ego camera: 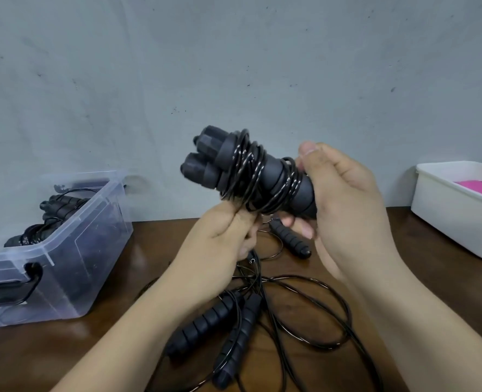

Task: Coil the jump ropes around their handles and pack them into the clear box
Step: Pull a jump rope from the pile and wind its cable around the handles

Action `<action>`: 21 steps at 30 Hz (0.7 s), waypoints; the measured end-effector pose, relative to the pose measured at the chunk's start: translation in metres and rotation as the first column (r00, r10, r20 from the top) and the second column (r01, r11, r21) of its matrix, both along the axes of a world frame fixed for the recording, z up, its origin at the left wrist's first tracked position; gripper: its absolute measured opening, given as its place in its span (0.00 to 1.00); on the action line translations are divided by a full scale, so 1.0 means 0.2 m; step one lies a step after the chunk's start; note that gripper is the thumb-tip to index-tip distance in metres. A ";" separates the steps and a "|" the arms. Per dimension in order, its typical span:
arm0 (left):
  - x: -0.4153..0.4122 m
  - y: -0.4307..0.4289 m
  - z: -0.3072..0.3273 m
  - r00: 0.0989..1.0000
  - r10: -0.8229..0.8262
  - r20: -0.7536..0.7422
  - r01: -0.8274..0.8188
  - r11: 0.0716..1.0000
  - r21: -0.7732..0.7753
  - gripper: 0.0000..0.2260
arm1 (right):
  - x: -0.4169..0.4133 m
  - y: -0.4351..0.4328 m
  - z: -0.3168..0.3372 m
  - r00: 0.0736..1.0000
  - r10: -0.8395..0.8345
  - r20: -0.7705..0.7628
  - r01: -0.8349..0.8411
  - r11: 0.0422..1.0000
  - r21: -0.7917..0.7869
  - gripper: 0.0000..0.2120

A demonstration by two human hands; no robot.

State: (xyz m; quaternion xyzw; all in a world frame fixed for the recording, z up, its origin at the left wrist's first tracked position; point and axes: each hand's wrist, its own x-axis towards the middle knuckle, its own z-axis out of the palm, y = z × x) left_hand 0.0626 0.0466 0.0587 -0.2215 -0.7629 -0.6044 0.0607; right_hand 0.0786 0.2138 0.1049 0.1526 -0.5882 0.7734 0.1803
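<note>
I hold a black jump rope bundle (251,171) above the brown table, its two ribbed handles side by side with the cord wound around them. My right hand (344,199) grips the handles' near end. My left hand (228,230) pinches the cord under the bundle. More black jump ropes (220,326) lie loose and tangled on the table below my hands, with another handle (290,240) behind them. The clear box (73,250) stands at the left, with coiled black ropes (56,210) inside.
A white plastic tub (449,213) holding something pink (480,186) sits at the right edge of the table. A grey wall rises right behind the table. Loose cord loops (333,312) spread toward the front right.
</note>
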 end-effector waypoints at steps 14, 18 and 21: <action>0.01 0.00 0.05 0.977 -0.109 0.181 0.049 0.951 0.307 0.21 | -0.12 -0.15 -0.29 0.741 -0.272 -0.614 0.588 0.705 0.397 0.10; 0.04 -0.02 0.04 0.980 0.024 0.199 -0.094 0.933 0.347 0.11 | -0.13 -0.18 -0.37 0.777 -0.215 -0.591 0.554 0.680 0.480 0.11; 0.05 -0.10 0.02 0.969 0.137 0.203 -0.200 0.922 0.331 0.14 | -0.09 -0.21 -0.41 0.833 -0.137 -0.536 0.481 0.657 0.580 0.10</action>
